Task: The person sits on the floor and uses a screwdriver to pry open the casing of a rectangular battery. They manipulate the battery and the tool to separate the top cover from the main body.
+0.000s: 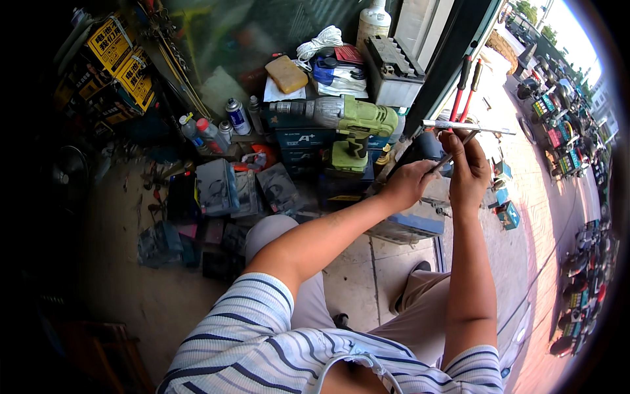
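Observation:
Both my hands are raised at the right, by the doorway, on a T-shaped metal wrench (pixel 489 129). My left hand (pixel 410 186) is closed round the lower end of its slanting rod. Just beside it, my right hand (pixel 468 172) is closed with thumb and fingers near where the rod meets the crossbar; the exact grip is partly hidden. Behind the crossbar rise two long red handles (pixel 457 98) with black ends. Under my hands sits a dark box-shaped battery (pixel 410 224).
A green cordless drill (pixel 348 118) stands left of my hands. Behind it are a grey battery (pixel 394 72), a yellow-brown block (pixel 286 74) and a white cord (pixel 319 43). Spray cans (pixel 237 117) and used batteries (pixel 216 186) lie further left. A paved street (pixel 525 262) lies right.

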### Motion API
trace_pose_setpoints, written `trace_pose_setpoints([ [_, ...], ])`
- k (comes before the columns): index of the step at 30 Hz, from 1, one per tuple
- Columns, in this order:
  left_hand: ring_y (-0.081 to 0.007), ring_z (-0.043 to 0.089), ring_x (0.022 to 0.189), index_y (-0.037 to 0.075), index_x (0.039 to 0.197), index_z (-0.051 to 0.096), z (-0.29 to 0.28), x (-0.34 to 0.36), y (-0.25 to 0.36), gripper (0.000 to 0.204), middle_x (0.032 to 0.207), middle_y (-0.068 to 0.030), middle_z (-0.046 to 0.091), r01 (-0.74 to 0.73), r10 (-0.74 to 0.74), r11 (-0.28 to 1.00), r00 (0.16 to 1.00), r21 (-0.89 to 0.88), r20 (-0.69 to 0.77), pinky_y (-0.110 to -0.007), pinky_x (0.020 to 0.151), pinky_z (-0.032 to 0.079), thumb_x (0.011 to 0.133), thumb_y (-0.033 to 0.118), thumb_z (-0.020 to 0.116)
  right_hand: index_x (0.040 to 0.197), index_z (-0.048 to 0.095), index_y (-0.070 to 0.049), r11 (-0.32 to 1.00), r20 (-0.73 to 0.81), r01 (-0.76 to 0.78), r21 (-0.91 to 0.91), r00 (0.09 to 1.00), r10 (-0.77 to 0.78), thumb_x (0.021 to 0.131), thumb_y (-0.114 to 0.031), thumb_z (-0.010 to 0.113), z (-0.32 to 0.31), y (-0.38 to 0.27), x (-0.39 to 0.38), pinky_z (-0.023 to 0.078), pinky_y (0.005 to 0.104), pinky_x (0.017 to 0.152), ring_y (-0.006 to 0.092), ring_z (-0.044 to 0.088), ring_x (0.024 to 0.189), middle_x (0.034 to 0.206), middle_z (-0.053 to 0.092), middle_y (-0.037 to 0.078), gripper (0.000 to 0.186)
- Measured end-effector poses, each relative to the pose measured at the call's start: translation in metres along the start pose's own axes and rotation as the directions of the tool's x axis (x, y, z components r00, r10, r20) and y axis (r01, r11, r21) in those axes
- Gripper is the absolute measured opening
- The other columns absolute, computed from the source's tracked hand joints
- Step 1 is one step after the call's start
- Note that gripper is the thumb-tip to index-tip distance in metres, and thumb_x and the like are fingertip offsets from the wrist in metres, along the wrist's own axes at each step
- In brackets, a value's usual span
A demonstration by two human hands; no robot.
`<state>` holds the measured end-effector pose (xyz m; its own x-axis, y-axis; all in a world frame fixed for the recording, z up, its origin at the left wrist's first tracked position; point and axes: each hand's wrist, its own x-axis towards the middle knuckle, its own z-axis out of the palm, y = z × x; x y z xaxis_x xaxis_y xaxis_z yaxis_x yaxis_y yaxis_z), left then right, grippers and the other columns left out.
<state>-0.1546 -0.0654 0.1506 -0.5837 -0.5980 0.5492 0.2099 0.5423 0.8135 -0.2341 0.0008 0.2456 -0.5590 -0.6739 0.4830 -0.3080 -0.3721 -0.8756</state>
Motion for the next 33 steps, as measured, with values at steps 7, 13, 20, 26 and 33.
trace_pose_setpoints([
  [7, -0.0257, 0.064, 0.074, 0.004, 0.091, 0.063, 0.002, 0.000, -0.003, 0.013, 0.080, -0.0114, 0.066, 0.058, -0.057, 0.998, 0.997, 0.015, -0.058, -0.035, 0.066, 0.048, 0.084, 0.014, 0.066, 0.123, 0.055, 0.004, 0.995, 0.026, 0.062, -0.078, 0.998, -0.060, 0.095, -0.011, 0.057, -0.003, 0.011, 0.002, 0.048, 0.0289, 0.090, 0.0160, 0.063, 0.098, 0.105, 0.067, 0.011, 0.032],
  [13, -0.0274, 0.058, 0.069, 0.002, 0.079, 0.056, 0.001, -0.001, 0.003, 0.024, 0.074, -0.0106, 0.058, 0.104, -0.109, 0.994, 0.986, -0.045, -0.125, -0.036, 0.064, 0.046, 0.073, 0.013, 0.076, 0.104, 0.059, -0.001, 0.978, -0.030, 0.050, -0.202, 0.998, -0.058, 0.086, -0.008, 0.069, 0.000, 0.010, -0.003, 0.047, 0.0239, 0.081, 0.0084, 0.061, 0.088, 0.095, 0.066, 0.003, 0.022],
  [20, -0.0229, 0.064, 0.072, 0.002, 0.089, 0.057, 0.001, 0.003, -0.002, 0.023, 0.077, -0.0103, 0.064, 0.129, -0.125, 0.990, 0.989, 0.053, -0.081, -0.034, 0.065, 0.049, 0.080, 0.017, 0.073, 0.105, 0.062, 0.001, 0.993, -0.057, -0.014, -0.115, 0.998, 0.007, 0.088, -0.010, 0.067, 0.000, 0.012, -0.005, 0.047, 0.0226, 0.079, 0.0085, 0.061, 0.087, 0.094, 0.067, 0.003, 0.021],
  [26, -0.0296, 0.064, 0.073, 0.002, 0.097, 0.060, 0.000, 0.004, -0.001, 0.019, 0.079, -0.0142, 0.064, -0.087, 0.090, 0.995, 0.994, 0.048, -0.062, -0.037, 0.066, 0.048, 0.087, 0.017, 0.064, 0.110, 0.064, 0.002, 0.992, -0.011, -0.023, -0.126, 1.000, 0.021, 0.093, -0.015, 0.061, -0.004, 0.010, -0.003, 0.049, 0.0249, 0.083, 0.0122, 0.063, 0.091, 0.097, 0.068, 0.007, 0.025],
  [33, -0.0268, 0.062, 0.069, 0.003, 0.089, 0.064, -0.010, 0.001, 0.010, 0.016, 0.076, -0.0139, 0.063, 0.100, -0.099, 0.995, 0.994, 0.016, -0.043, -0.036, 0.064, 0.047, 0.082, 0.017, 0.068, 0.124, 0.055, 0.001, 0.990, 0.185, 0.026, -0.138, 0.983, 0.001, 0.097, -0.017, 0.053, -0.004, 0.006, -0.002, 0.048, 0.0291, 0.088, 0.0154, 0.061, 0.101, 0.106, 0.066, 0.011, 0.033],
])
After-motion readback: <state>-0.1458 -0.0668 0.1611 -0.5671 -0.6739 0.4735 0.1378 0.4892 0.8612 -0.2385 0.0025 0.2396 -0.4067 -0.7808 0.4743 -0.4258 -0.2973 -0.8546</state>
